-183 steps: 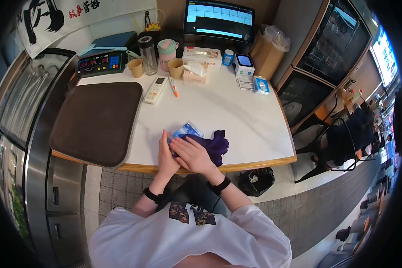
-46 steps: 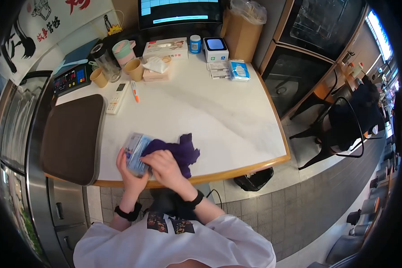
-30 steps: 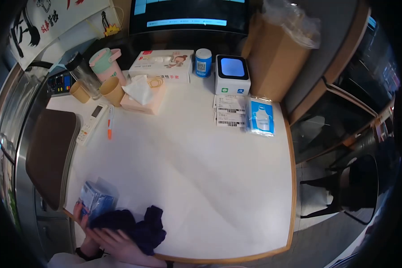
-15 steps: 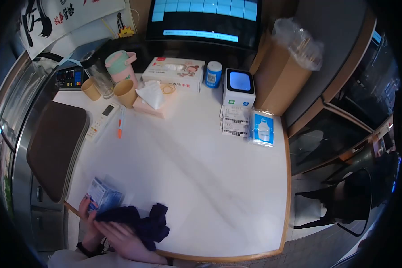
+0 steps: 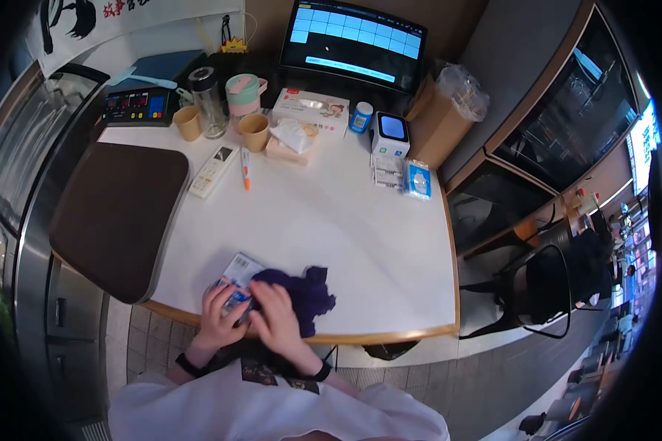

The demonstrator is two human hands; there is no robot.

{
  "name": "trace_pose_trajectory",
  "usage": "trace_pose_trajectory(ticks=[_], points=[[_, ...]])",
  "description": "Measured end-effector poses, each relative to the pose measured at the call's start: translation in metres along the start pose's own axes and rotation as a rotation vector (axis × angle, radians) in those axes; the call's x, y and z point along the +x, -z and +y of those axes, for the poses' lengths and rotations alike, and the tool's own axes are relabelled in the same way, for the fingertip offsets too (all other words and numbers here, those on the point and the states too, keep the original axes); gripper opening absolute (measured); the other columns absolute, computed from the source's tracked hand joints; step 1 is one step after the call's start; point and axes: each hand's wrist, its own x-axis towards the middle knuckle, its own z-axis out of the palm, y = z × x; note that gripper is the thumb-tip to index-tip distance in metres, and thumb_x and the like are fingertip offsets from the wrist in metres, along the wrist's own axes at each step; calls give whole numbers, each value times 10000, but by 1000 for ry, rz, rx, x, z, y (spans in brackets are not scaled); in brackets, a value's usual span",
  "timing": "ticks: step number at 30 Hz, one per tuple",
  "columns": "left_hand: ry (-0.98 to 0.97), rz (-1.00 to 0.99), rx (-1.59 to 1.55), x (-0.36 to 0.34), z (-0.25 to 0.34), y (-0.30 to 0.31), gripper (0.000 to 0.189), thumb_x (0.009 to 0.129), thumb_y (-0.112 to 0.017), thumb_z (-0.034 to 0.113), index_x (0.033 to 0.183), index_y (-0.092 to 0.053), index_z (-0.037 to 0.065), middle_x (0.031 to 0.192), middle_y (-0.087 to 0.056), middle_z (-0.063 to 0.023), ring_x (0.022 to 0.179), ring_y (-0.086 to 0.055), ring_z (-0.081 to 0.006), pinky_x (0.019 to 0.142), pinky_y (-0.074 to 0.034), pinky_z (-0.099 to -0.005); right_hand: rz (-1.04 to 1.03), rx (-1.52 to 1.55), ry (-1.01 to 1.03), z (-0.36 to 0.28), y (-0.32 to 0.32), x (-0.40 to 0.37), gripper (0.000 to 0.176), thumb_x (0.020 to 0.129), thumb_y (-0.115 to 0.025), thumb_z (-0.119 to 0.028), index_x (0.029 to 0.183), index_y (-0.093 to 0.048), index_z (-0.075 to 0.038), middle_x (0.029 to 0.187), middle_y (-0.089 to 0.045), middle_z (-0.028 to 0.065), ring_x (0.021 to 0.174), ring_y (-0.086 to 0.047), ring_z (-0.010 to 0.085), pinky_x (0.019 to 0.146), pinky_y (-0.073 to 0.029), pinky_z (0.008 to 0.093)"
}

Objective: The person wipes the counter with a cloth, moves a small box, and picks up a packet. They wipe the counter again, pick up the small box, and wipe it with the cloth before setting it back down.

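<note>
A small blue-and-white package (image 5: 240, 270) with a barcode lies near the table's front edge. My left hand (image 5: 219, 322) has its fingers curled round the near end of it. Just to the right, my right hand (image 5: 276, 320) rests with its fingers stretched out over the left edge of a dark purple cloth (image 5: 309, 295), close beside the package. The cloth is crumpled on the tabletop. Part of the package and the cloth's left side are hidden under my fingers.
Brown trays (image 5: 118, 220) are stacked at the left edge. Behind are a remote (image 5: 213, 173), an orange-tipped pen (image 5: 246, 173), paper cups (image 5: 254, 131), a tissue box (image 5: 290, 153), a glove box (image 5: 331, 110) and a payment device (image 5: 390, 140). A chair (image 5: 559, 287) stands right, off the table.
The camera view has shifted, so the table and my hands appear further up and right. My right hand's fingers have moved from crossing the cloth to beside the package.
</note>
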Motion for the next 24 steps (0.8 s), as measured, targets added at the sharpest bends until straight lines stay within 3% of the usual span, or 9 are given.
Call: trace_pose_trajectory(ticks=[5, 9, 12, 16, 20, 21, 24], points=[[19, 33, -89, 3, -2, -3, 738, 564, -690, 54, 1239, -414, 170, 1286, -418, -146, 1181, -405, -357, 943, -352, -534, 45, -78, -7, -7, -2, 2, 481, 832, -563, -151, 1270, -440, 5, 1275, -494, 153, 1206, -435, 304, 1040, -291, 428], [13, 48, -122, 0, -7, -6, 856, 583, -685, 61, 1329, -286, 197, 1313, -400, -149, 1203, -393, -361, 948, -338, -540, 99, -16, -1, -3, -6, -8, 422, 780, -565, -108, 1193, -533, -29, 1195, -549, 141, 1071, -469, 368, 949, -366, 427], [-23, 69, -140, 0, -7, -6, 886, 625, -676, 88, 1378, -225, 218, 1322, -395, -154, 1205, -392, -367, 942, -336, -540, 37, -135, 164, -8, -5, -8, 438, 764, -578, -121, 1193, -538, -41, 1155, -570, 122, 1025, -491, 329, 865, -382, 414], [-49, 131, -306, 2, -9, -2, 942, 660, -675, 126, 1421, -127, 211, 1305, -413, -165, 1199, -401, -370, 919, -348, -539, -101, -206, 169, -27, -10, -8, 450, 766, -587, -137, 1204, -528, -51, 1142, -577, 106, 1020, -507, 313, 825, -375, 394], [9, 77, -330, 0, -9, -2, 742, 649, -685, 135, 1299, -330, 178, 1280, -443, -160, 1193, -418, -349, 943, -340, -535, -104, -268, 113, -35, -10, 2, 411, 799, -550, -176, 1190, -528, -50, 1131, -575, 116, 1020, -514, 299, 813, -368, 388], [-30, 80, -302, 1, -9, -2, 627, 640, -678, 111, 1205, -417, 189, 1273, -452, -149, 1199, -418, -331, 958, -338, -521, -79, -276, 94, -32, -11, 4, 406, 805, -535, -175, 1191, -531, -47, 1111, -577, 120, 1013, -512, 298, 811, -368, 388], [-39, 94, -300, 1, -9, -4, 619, 639, -661, 84, 1200, -434, 213, 1272, -453, -141, 1202, -419, -318, 964, -338, -510, 24, -218, 30, -25, -13, 6, 389, 825, -486, -140, 1192, -536, -22, 1072, -581, 128, 1001, -506, 295, 851, -366, 381]])
